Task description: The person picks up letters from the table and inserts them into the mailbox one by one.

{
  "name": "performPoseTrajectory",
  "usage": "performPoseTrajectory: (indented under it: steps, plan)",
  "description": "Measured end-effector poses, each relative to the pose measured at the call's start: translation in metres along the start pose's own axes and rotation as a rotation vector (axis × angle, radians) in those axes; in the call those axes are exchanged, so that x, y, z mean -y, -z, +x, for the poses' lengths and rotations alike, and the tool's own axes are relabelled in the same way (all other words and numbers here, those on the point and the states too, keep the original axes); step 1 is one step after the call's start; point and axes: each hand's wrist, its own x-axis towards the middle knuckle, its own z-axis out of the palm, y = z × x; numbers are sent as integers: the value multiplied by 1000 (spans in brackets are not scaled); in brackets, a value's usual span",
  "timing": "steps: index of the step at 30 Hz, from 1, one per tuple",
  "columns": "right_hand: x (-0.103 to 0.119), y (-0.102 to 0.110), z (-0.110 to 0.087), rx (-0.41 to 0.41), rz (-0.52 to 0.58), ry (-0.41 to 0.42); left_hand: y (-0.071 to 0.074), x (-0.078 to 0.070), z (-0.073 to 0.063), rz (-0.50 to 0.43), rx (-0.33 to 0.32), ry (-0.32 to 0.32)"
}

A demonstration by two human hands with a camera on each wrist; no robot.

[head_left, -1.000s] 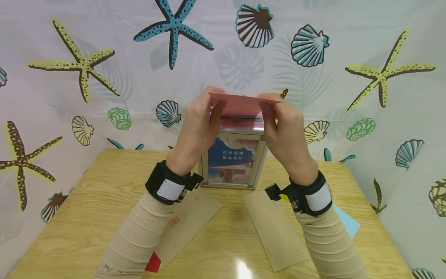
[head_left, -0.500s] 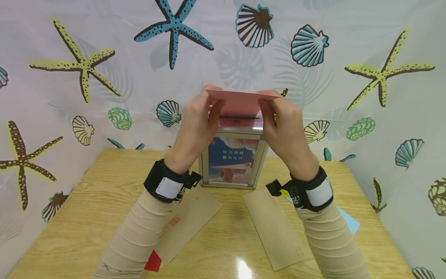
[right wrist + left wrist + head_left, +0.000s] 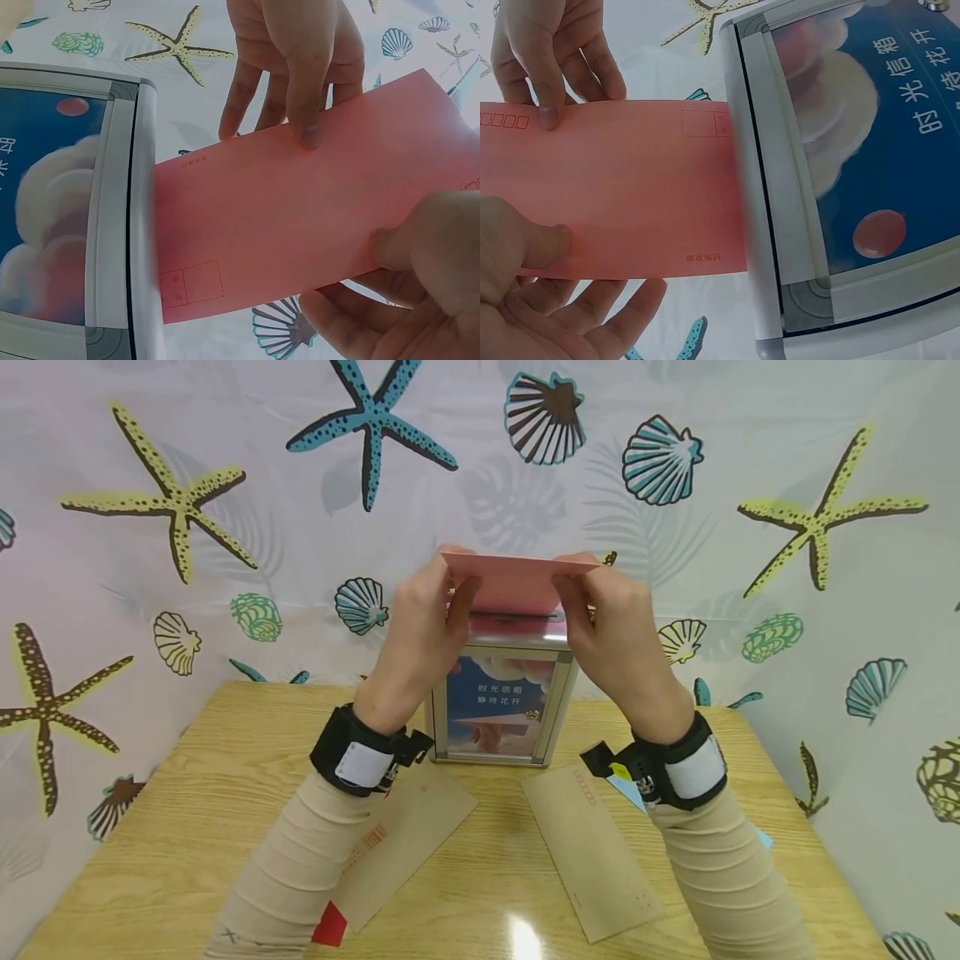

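Observation:
A pink envelope (image 3: pixel 517 583) is held upright over the top of a small metal-framed mailbox (image 3: pixel 498 706). My left hand (image 3: pixel 426 622) pinches its left end between thumb and fingers. At the other end, my right hand (image 3: pixel 617 631) pinches it the same way. The envelope's lower edge is at the dark slot (image 3: pixel 536 616) in the mailbox top. In both wrist views the box's rim (image 3: pixel 759 225) hides that edge, so I cannot tell whether it is inside. Printed postcode squares (image 3: pixel 506 120) show on the envelope in the left wrist view.
Brown envelopes lie on the wooden table (image 3: pixel 480 877), one at left (image 3: pixel 416 839) and one at right (image 3: pixel 592 852). A red piece (image 3: pixel 330 927) and a blue piece (image 3: pixel 626 791) show partly beneath the arms. Patterned cloth hangs behind and at the sides.
The envelope has shifted slightly left and its lower edge now appears closer to the slot. My right wrist has swung slightly outward, uncovering more of the right brown envelope. Both hands keep their grip.

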Motion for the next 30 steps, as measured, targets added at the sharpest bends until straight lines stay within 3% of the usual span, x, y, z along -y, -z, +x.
performPoseTrajectory:
  steps: [8,19,25,30]
  plan:
    - [-3,0,-2,13,-32,-14,3,-9,1,-15,-23,10]
    - [-7,-3,3,-23,-17,3,11,-28,9,35,-184,-107]
    - [-14,-10,3,-26,-17,-10,9,-29,8,30,-230,-141]
    - [-17,-13,0,24,4,-80,7,-26,8,34,-236,-187]
